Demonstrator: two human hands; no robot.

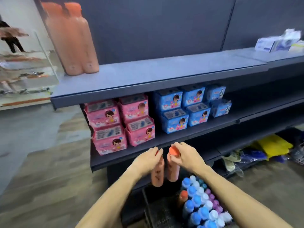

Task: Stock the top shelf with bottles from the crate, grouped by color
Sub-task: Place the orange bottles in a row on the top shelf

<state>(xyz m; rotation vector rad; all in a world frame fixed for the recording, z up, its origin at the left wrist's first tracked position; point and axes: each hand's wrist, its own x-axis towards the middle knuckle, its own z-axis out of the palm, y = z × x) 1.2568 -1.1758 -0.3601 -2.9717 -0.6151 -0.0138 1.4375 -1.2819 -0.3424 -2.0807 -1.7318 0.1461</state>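
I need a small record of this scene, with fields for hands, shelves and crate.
left hand: grips an orange bottle near its top
right hand: grips a second orange bottle at its cap
top shelf: two orange bottles stand at its left end
crate: bottles with blue, white and purple caps
middle shelf: pink packs left, blue packs right
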